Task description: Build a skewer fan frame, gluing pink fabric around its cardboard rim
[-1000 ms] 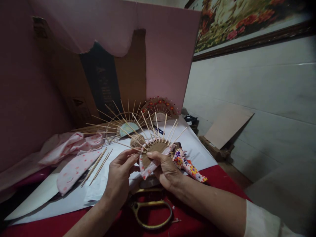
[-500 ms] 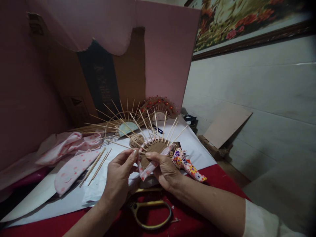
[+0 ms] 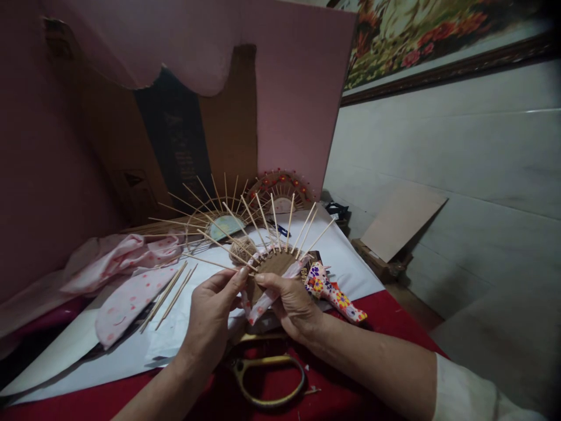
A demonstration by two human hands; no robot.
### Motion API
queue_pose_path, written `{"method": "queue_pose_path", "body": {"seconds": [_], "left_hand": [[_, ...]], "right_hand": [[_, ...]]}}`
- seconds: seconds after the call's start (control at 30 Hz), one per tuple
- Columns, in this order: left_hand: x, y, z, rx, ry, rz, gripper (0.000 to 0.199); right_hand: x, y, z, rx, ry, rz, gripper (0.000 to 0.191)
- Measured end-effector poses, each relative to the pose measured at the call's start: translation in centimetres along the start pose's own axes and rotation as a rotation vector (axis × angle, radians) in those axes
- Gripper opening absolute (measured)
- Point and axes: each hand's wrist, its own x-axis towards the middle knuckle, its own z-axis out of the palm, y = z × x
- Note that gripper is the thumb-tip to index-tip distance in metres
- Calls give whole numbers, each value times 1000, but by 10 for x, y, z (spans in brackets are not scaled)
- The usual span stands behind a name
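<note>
Between my hands is a half-round cardboard piece (image 3: 277, 266) edged with pink dotted fabric, with several thin wooden sticks (image 3: 290, 215) fanning out from its curved rim. My left hand (image 3: 218, 301) pinches its left edge near the base of the lowest sticks, thumb and forefinger together. With the thumb on the face and the fingers behind, my right hand (image 3: 295, 304) grips the lower right part of the cardboard. Scissors (image 3: 269, 380) with worn gold handles lie below on the red cloth. A ball of twine (image 3: 242, 250) sits just behind the piece.
A similar stick fan with a pale green half-round (image 3: 225, 227) and a red-beaded fan (image 3: 283, 187) stand at the back. Dotted fabric (image 3: 131, 304) and loose sticks (image 3: 169, 295) lie left. A flower-patterned stuffed shape (image 3: 333, 295) is at right. Behind rises a cardboard box (image 3: 232, 117).
The cardboard piece and its sticks have tilted slightly, the upper stick tips shifting a little to the left. Both hands keep their hold.
</note>
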Motion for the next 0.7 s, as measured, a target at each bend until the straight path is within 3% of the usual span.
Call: {"method": "queue_pose_path", "body": {"seconds": [0.17,0.37,0.7], "left_hand": [[0,0,-1,37,9,31,21],[-2,1,0,12,14,22,19],[-3,4,3,-31,33,-1,19]], "right_hand": [[0,-3,0,0,-25,-68,26],[-1,-4,-2,15,-113,-32,18],[-1,-3,-4,7,-139,-34,16]]}}
